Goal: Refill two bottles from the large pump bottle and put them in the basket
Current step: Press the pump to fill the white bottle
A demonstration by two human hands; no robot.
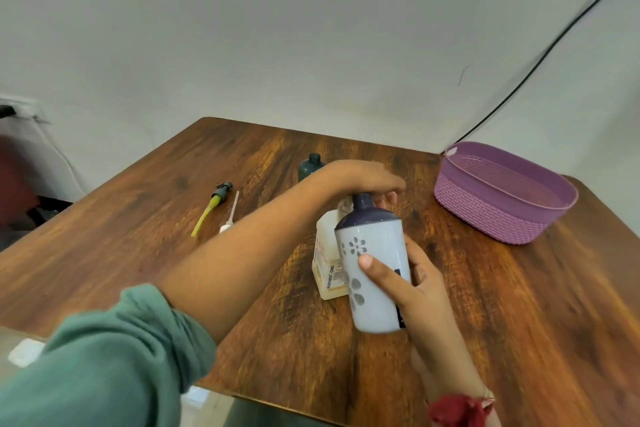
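Alignment decides the refill: the white plastic bottle with grey flowers and a navy shoulder [375,236] tilts neck-first toward the far edge, just beside the pale translucent large pump bottle [327,253] mid-table [242,156]. The right hand [419,288] wraps its grip round the white bottle. The left hand [363,177], reaching across, lies relaxed-fingered over the pump. The purple woven basket [502,194] sits at the far right corner.

A black cable [519,80] runs down the white wall [277,28] at upper right. The wooden table [138,236] fills the lower frame.

Right hand [420,282] gripping white bottle [375,246], purple basket [485,211]
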